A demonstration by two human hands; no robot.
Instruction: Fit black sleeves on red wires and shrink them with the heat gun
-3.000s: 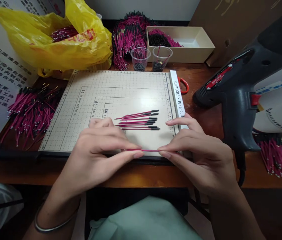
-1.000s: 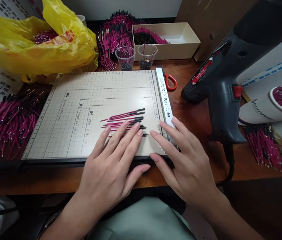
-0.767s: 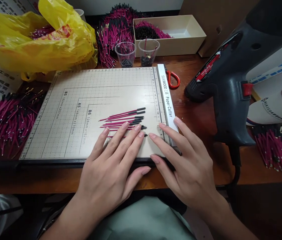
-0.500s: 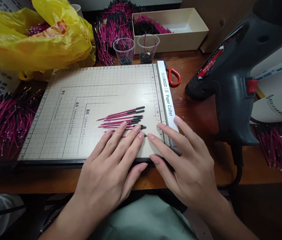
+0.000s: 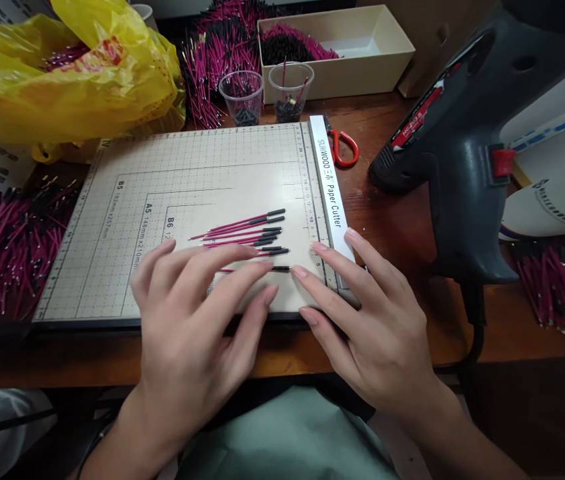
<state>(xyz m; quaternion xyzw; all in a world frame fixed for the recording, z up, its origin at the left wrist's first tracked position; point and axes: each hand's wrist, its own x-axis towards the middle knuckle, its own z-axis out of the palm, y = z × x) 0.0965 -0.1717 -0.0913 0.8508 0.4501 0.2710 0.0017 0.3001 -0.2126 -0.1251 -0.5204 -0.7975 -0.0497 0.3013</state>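
Note:
Several red-and-black wire pieces (image 5: 242, 229) lie side by side on the pale paper cutter board (image 5: 202, 150), their black ends toward the right. My left hand (image 5: 202, 307) hovers at the lower wires with its fingers bent and apart, partly covering them; its index fingertip is by the lowest wire. My right hand (image 5: 377, 313) rests with spread fingers at the board's lower right corner, its index fingertip at the black end of the lowest wire and its other fingertips near the white cutter rail (image 5: 331, 180).
Behind the board stand two plastic cups (image 5: 242, 93), a cream box (image 5: 357, 73) of wires and a yellow bag (image 5: 127, 73). Red-handled scissors (image 5: 346, 150) and a dark heat gun (image 5: 467, 173) are at right. Wire bundles (image 5: 25, 247) lie at far left and far right.
My left hand has moved left and its fingers have bent, lifting off some wires. My right hand has barely moved. The view has shifted slightly.

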